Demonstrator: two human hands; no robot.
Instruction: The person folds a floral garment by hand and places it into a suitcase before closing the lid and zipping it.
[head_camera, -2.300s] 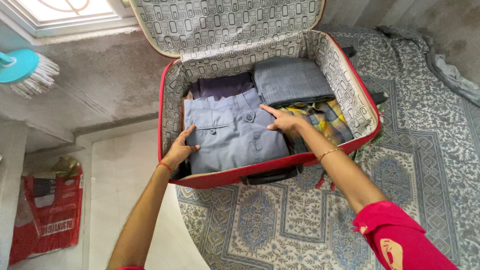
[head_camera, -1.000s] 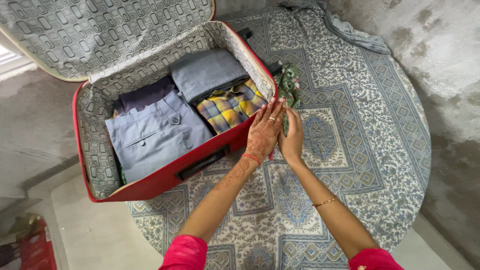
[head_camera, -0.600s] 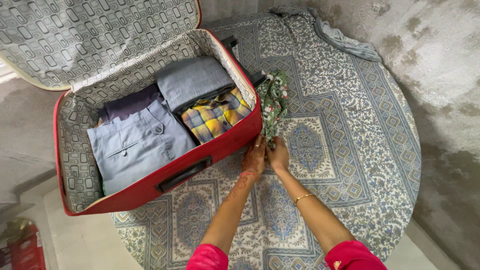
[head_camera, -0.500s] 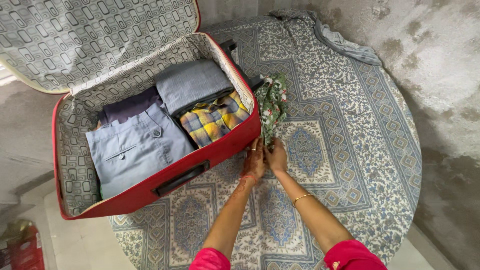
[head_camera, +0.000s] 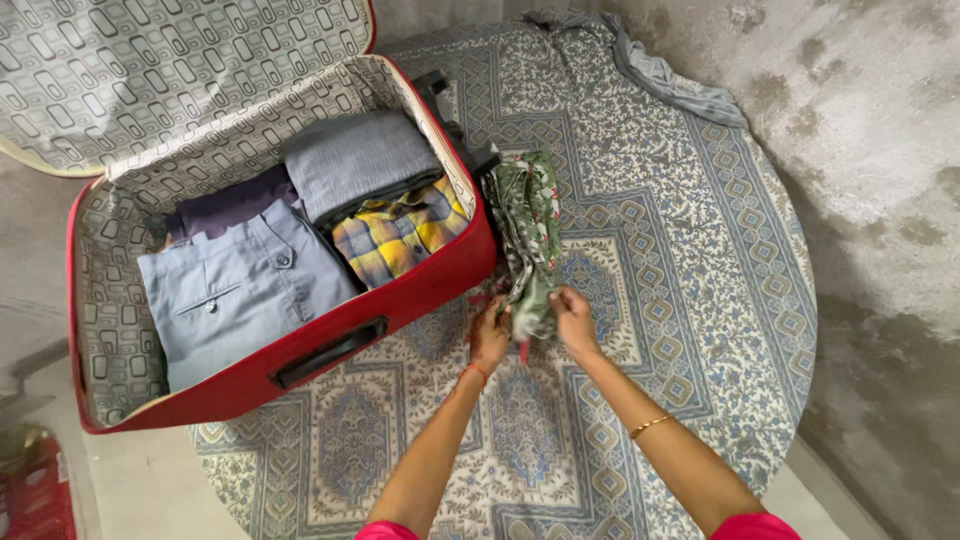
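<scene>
A green floral cloth (head_camera: 528, 230) lies on the patterned bedsheet just right of an open red suitcase (head_camera: 330, 340). My left hand (head_camera: 489, 334) and my right hand (head_camera: 574, 318) both grip the cloth's near end, one on each side. Inside the suitcase lie folded light blue trousers (head_camera: 235, 295), a grey folded garment (head_camera: 355, 160), a dark purple garment (head_camera: 225, 208) and a yellow checked shirt (head_camera: 395, 235).
The suitcase lid (head_camera: 170, 60) stands open at the back left. A round bed with a blue patterned sheet (head_camera: 690, 260) fills the middle. A grey cloth (head_camera: 665, 75) lies at its far edge by a stained wall. A red bag (head_camera: 30, 500) sits on the floor, bottom left.
Both hands left the suitcase's clothes and moved right to the green floral cloth. They have taken hold of its near end and drawn it toward me, away from the suitcase corner.
</scene>
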